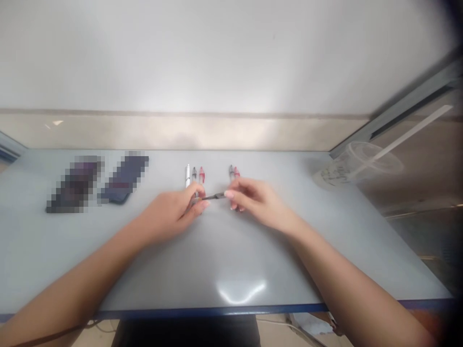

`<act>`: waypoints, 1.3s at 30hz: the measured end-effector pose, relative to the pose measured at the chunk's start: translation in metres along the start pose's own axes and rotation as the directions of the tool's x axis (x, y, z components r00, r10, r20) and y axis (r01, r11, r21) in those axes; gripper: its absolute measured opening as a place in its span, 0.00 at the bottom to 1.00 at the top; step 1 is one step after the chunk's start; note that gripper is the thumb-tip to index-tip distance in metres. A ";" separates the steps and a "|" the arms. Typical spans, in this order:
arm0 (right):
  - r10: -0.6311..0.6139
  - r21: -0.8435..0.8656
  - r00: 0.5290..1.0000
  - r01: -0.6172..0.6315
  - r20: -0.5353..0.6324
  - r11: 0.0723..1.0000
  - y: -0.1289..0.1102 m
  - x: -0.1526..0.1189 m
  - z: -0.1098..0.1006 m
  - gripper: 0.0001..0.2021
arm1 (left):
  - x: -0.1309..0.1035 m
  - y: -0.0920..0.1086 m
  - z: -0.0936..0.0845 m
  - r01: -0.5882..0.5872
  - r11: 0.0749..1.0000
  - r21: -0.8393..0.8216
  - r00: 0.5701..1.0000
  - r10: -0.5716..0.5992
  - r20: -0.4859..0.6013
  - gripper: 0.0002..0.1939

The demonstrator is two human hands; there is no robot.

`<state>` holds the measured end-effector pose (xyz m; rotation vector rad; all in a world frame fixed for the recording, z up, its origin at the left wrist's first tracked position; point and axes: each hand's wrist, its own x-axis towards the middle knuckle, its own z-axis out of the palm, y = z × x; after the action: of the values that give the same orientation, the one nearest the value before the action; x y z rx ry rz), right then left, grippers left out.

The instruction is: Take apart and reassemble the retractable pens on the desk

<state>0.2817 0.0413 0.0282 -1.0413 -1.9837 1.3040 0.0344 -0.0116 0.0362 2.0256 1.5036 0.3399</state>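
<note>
My left hand (184, 205) and my right hand (255, 200) meet above the middle of the table, each pinching one end of a slim dark pen (214, 196) held almost level. Fingers cover both its ends, and blur hides whether it is whole or in parts. Just behind my left hand a white pen (187, 174), a black-topped pen (194, 172) and a red-topped pen (201, 174) lie side by side, their lower parts hidden. Behind my right fingers show the tops of another black pen (231, 170) and another red pen (237, 172).
Two blurred-out phones, a left phone (74, 185) and a right phone (125, 178), lie on the grey table (202, 265). A clear plastic cup (347, 166) with a white straw (415, 132) stands at the right edge. A pale wall (181, 58) rises behind.
</note>
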 end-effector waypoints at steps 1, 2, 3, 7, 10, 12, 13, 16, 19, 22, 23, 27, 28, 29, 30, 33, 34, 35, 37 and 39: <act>0.008 0.031 1.000 -0.008 -0.006 0.999 0.000 0.000 0.000 0.16 | 0.000 0.000 0.000 -0.007 1.000 -0.021 1.000 0.007 -0.008 0.14; 0.002 0.075 1.000 -0.001 -0.022 0.997 0.000 0.001 0.000 0.16 | -0.001 -0.001 0.000 -0.012 0.999 -0.034 1.000 0.011 -0.019 0.13; -0.012 0.128 0.999 0.018 -0.046 0.992 0.000 0.001 0.000 0.14 | -0.001 -0.001 0.001 -0.017 0.999 -0.039 0.999 0.016 -0.033 0.12; -0.067 0.375 0.992 0.103 -0.107 0.921 0.001 0.002 0.003 0.09 | -0.001 0.000 0.001 -0.064 0.996 -0.064 0.997 0.061 -0.052 0.13; -0.065 0.508 0.992 0.109 -0.104 0.855 0.004 0.002 0.005 0.07 | -0.002 0.000 -0.001 -0.082 0.988 -0.131 0.997 0.081 -0.011 0.17; -0.050 0.548 0.994 0.094 -0.094 0.831 0.005 0.002 0.005 0.07 | -0.002 0.000 -0.002 -0.086 0.980 -0.178 0.995 0.092 0.025 0.20; -0.043 0.555 0.994 0.091 -0.098 0.827 0.006 0.002 0.005 0.08 | -0.002 -0.001 -0.003 -0.091 0.976 -0.198 0.994 0.100 0.038 0.21; -0.044 0.543 0.982 0.140 -0.185 0.828 0.007 0.003 0.003 0.10 | 0.001 -0.004 -0.005 -0.114 0.965 -0.237 0.992 0.125 0.032 0.22; -0.083 0.489 0.943 0.241 -0.323 0.838 0.010 0.005 0.001 0.11 | 0.004 -0.006 -0.005 -0.139 0.964 -0.226 0.990 0.139 -0.016 0.21; -0.096 0.422 0.915 0.272 -0.392 0.865 0.013 0.007 0.000 0.11 | 0.004 -0.004 -0.004 -0.149 0.968 -0.200 0.989 0.144 -0.041 0.19; -0.091 0.408 0.912 0.265 -0.399 0.874 0.013 0.008 -0.001 0.11 | 0.003 -0.003 -0.004 -0.144 0.970 -0.196 0.990 0.139 -0.041 0.18; -0.044 0.399 0.912 0.221 -0.408 0.890 0.011 0.009 -0.003 0.11 | 0.003 -0.001 -0.004 -0.118 0.974 -0.191 0.993 0.116 -0.025 0.19; -0.031 0.399 0.912 0.209 -0.408 0.893 0.010 0.009 -0.003 0.12 | 0.004 -0.001 -0.004 -0.121 0.975 -0.188 0.993 0.119 -0.024 0.20; -0.022 0.398 0.913 0.199 -0.407 0.896 0.009 0.009 -0.003 0.12 | 0.004 -0.002 -0.004 -0.124 0.975 -0.183 0.992 0.121 -0.025 0.20; -0.016 0.399 0.915 0.192 -0.404 0.897 0.009 0.009 -0.003 0.12 | 0.005 -0.002 -0.004 -0.125 0.976 -0.177 0.992 0.121 -0.030 0.20; -0.016 0.413 0.921 0.191 -0.390 0.890 0.009 0.009 -0.003 0.13 | 0.006 -0.004 -0.003 -0.114 0.981 -0.156 0.993 0.109 -0.042 0.21; -0.019 0.418 0.919 0.198 -0.395 0.887 0.009 0.009 -0.003 0.13 | 0.005 -0.005 -0.003 -0.111 0.982 -0.150 0.994 0.105 -0.043 0.21; -0.021 0.420 0.916 0.203 -0.400 0.884 0.010 0.009 -0.004 0.13 | 0.005 -0.005 -0.003 -0.110 0.983 -0.145 0.994 0.105 -0.043 0.21; -0.020 0.424 0.915 0.207 -0.404 0.882 0.011 0.009 -0.003 0.13 | 0.004 -0.004 -0.002 -0.117 0.983 -0.141 0.993 0.112 -0.043 0.21; -0.008 0.439 0.927 0.185 -0.376 0.879 0.012 0.009 -0.002 0.13 | 0.003 -0.003 -0.001 -0.122 0.982 -0.147 0.992 0.116 -0.048 0.20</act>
<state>0.2816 0.0526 0.0182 -0.8532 -1.3333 1.3301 0.0328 -0.0080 0.0352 2.0033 1.3407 0.5284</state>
